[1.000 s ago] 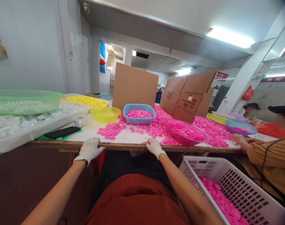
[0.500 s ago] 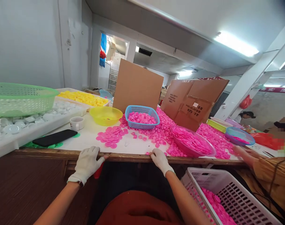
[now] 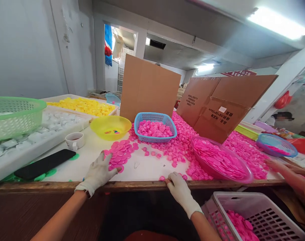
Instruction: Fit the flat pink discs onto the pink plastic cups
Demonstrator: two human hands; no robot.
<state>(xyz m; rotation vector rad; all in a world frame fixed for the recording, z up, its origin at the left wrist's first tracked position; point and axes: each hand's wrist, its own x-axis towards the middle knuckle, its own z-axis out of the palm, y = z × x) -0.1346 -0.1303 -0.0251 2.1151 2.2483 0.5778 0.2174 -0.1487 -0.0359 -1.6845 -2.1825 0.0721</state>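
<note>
My left hand (image 3: 99, 172), in a white glove with bare fingertips, reaches over the table edge. Its spread fingers are at the near side of a patch of flat pink discs (image 3: 121, 152). My right hand (image 3: 181, 193), gloved the same way, rests at the wooden table edge (image 3: 142, 186) with its fingers curled under. Whatever may be between those fingers is hidden. Just beside its fingertips lies a small pink cap (image 3: 162, 178). Beyond my hands stands a blue basket (image 3: 154, 138) of pink caps. To the right, a pink bowl (image 3: 245, 172) holds many flat pink discs.
Left are a black phone (image 3: 45, 164), a cup (image 3: 74, 141), a yellow bowl (image 3: 109, 134) and a green basket (image 3: 14, 122) over a white tray (image 3: 64, 145). Cardboard (image 3: 148, 90) stands behind. A crate (image 3: 268, 214) sits below right, near another person's hand (image 3: 293, 172).
My left hand has moved forward from the table edge to the pink discs, its fingers spreading. My right hand stays at the edge. The view has shifted closer to the table.
</note>
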